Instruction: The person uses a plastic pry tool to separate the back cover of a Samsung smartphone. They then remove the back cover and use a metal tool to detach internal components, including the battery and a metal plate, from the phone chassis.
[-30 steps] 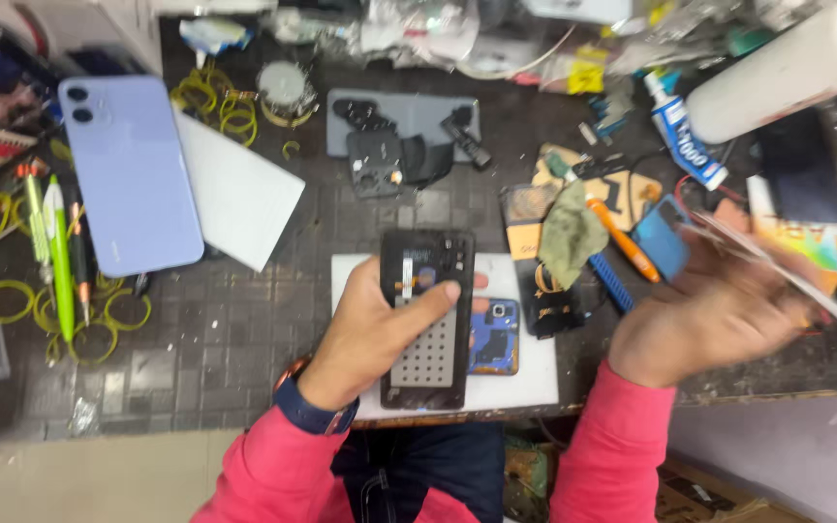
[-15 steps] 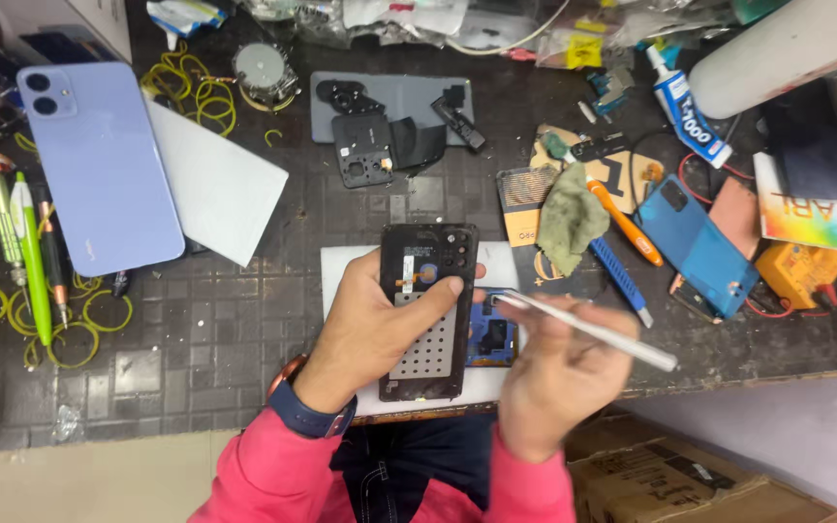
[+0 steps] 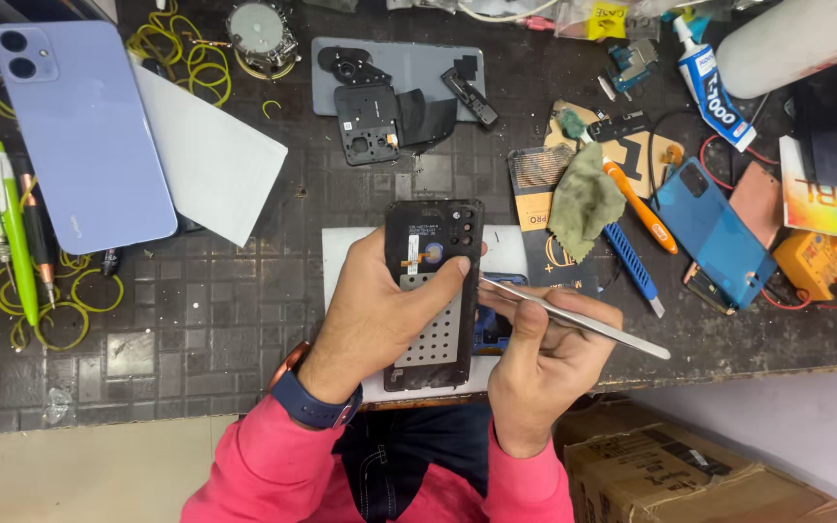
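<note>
Cluttered dark bench (image 3: 196,320) under me: my left hand (image 3: 370,315) clamps the opened black phone body with its perforated metal plate (image 3: 431,291) over a white mat, thin, stiff, fragile, best held by the edges; my right hand (image 3: 540,363) pinches slim steel tweezers (image 3: 573,318) at its side
</note>
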